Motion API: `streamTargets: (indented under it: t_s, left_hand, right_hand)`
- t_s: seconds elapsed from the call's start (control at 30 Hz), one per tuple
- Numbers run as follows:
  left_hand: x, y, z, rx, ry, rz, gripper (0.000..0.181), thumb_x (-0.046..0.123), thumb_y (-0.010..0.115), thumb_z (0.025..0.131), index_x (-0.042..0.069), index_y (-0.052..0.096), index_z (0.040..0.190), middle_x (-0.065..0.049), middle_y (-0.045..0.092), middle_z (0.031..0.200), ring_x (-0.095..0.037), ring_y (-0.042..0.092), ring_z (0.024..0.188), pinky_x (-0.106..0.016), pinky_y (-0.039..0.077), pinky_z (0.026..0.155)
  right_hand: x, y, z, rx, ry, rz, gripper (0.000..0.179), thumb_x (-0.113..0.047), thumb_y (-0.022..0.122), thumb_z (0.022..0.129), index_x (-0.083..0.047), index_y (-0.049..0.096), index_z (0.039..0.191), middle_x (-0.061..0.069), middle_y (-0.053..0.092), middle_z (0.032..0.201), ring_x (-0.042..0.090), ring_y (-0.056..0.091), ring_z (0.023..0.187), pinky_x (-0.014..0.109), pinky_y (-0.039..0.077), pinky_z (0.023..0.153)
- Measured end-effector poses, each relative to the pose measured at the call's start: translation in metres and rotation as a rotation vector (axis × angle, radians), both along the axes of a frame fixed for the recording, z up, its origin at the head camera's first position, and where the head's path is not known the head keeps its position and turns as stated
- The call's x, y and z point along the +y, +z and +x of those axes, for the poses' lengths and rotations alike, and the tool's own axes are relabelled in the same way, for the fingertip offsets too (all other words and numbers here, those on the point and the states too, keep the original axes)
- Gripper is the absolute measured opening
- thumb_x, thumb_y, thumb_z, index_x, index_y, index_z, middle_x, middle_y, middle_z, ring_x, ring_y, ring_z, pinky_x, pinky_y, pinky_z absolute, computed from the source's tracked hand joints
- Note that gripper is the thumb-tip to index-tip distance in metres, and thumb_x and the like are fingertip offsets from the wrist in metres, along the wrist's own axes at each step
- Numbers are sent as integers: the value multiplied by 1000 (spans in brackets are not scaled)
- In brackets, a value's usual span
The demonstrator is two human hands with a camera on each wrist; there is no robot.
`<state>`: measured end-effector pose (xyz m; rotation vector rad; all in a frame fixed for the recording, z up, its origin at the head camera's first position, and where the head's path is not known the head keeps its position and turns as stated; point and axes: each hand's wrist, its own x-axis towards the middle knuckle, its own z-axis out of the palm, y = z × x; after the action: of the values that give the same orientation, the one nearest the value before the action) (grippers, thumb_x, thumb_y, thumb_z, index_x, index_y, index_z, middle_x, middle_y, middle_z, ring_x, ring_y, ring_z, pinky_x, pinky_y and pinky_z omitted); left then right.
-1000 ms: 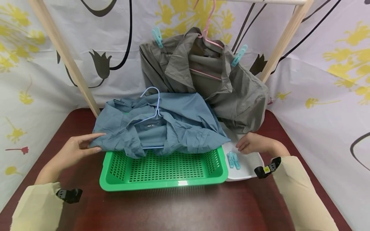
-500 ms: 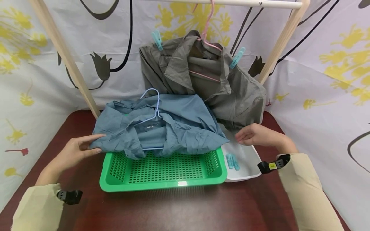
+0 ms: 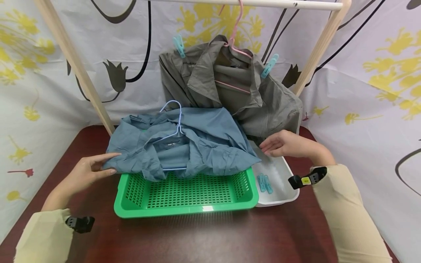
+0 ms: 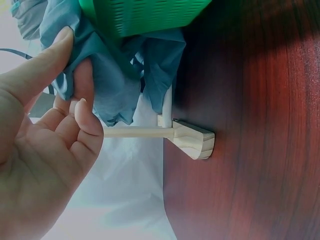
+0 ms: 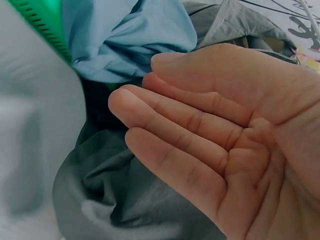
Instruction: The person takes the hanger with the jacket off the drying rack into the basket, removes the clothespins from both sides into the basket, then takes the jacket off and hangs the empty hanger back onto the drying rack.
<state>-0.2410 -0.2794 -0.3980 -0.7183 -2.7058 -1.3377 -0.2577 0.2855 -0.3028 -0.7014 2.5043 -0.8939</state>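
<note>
A blue shirt (image 3: 213,155) with a light-blue hanger (image 3: 179,118) in its collar lies across the green basket (image 3: 158,212). My left hand (image 3: 80,175) pinches the shirt's left edge; in the left wrist view the blue cloth (image 4: 107,75) passes between thumb and fingers. My right hand (image 3: 289,144) holds nothing and hovers over the back of the white tray (image 3: 281,186), just right of the blue shirt's other end. In the right wrist view its fingers (image 5: 175,157) stretch out in front of the grey shirt (image 5: 150,185).
Light-blue clothespins (image 3: 264,182) lie in the white tray. A grey shirt (image 3: 276,106) hangs behind on a pink hanger (image 3: 237,22), with a clothespin (image 3: 270,65) at each shoulder. The rack's wooden legs (image 3: 315,54) stand either side, under a white rail (image 3: 279,3).
My right hand has risen away from the clothespins toward the back of the tray, its fingers straightening. The left hand keeps its pinch on the blue shirt. The view has tilted up slightly.
</note>
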Motion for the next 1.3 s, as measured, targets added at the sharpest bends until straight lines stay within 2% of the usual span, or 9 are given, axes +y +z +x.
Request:
streamTargets:
  t_s: [0.3, 0.53, 0.7, 0.83, 1.1, 1.3]
  left_hand:
    - [-1, 0, 1, -10, -17, 19, 43, 5, 66, 84, 2, 54, 125, 19, 49, 111, -5, 60, 81, -20, 50, 64]
    - [-1, 0, 2, -3, -14, 24, 43, 0, 65, 83, 1, 55, 125, 20, 51, 107, -5, 59, 76, -20, 49, 62]
    - [0, 0, 2, -10, 0, 17, 43, 6, 66, 84, 2, 54, 125, 14, 49, 113, -4, 60, 81, -20, 50, 64]
    - [0, -2, 2, -19, 7, 16, 44, 8, 66, 84, 3, 54, 126, 7, 48, 117, -4, 59, 83, -20, 50, 65]
    - [-1, -3, 2, -10, 4, 31, 44, 5, 65, 84, 3, 54, 126, 16, 48, 114, -4, 59, 81, -21, 50, 64]
    - [0, -2, 3, -4, 17, 19, 44, 3, 66, 84, 2, 54, 126, 10, 52, 110, -5, 58, 77, -21, 49, 63]
  right_hand:
    - [-18, 10, -10, 65, 40, 6, 27, -5, 64, 85, 7, 62, 109, 15, 65, 102, 26, 62, 95, 30, 50, 77]
    - [-38, 20, -20, 50, 103, 15, 31, -7, 63, 86, 10, 59, 113, 20, 63, 104, 26, 62, 97, 30, 49, 79]
    - [-52, 23, -27, 39, 135, 5, 31, -7, 62, 87, 9, 59, 113, 19, 63, 105, 24, 62, 97, 31, 49, 79]
    - [-66, 20, -30, 5, 134, -3, 32, -8, 62, 87, 8, 58, 115, 20, 62, 107, 24, 61, 99, 31, 49, 80]
    - [-86, 5, -39, -27, 178, -24, 34, -6, 62, 86, 11, 56, 116, 21, 61, 109, 29, 59, 101, 30, 48, 81]
    - [-93, -4, -40, -38, 170, -20, 33, -5, 63, 86, 9, 58, 115, 19, 62, 107, 29, 59, 100, 30, 48, 81]
